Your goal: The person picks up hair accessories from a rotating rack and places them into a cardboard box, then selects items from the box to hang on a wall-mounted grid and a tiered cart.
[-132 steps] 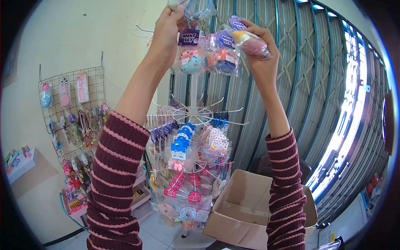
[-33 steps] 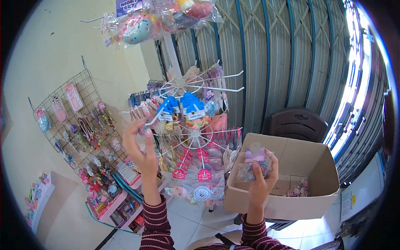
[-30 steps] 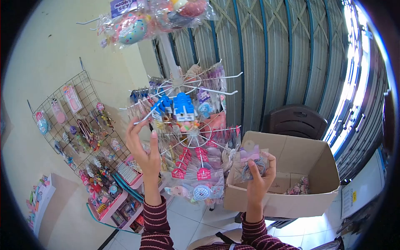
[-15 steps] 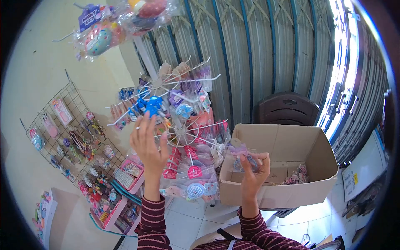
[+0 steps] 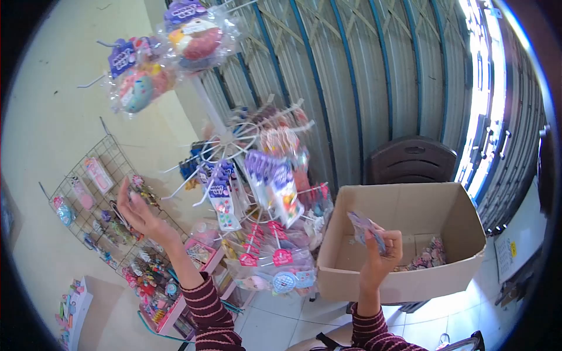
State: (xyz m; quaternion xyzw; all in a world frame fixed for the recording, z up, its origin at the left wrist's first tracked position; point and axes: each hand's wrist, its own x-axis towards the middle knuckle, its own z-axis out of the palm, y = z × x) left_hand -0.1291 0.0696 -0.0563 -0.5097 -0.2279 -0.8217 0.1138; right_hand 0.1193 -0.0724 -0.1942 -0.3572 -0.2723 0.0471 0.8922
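My left hand (image 5: 143, 216) is raised with its fingers apart, left of a white tiered display rack (image 5: 227, 140) and in front of a wire grid; nothing shows in it. Purple-topped packets (image 5: 274, 178) hang from the rack's middle tier, and pink-tagged clear packets (image 5: 281, 257) hang lower. Over the near wall of a cardboard box (image 5: 374, 286), my right hand (image 5: 380, 254) is closed on a small purple packet (image 5: 364, 225), whose contents I cannot make out. Inside the box lies a heap of small pinkish items (image 5: 430, 254).
A wire grid (image 5: 111, 146) with hair accessories stands against the left wall. Bagged plush-like items (image 5: 202, 41) hang from the rack's upper hooks. Behind the box is a dark plastic chair (image 5: 413, 161), in front of a folding metal shutter (image 5: 351, 88).
My left hand has moved left, away from the rack. The rack's tiers have turned, bringing purple-topped packets to the front. My right hand, still holding the packet, appears slightly further right and lower.
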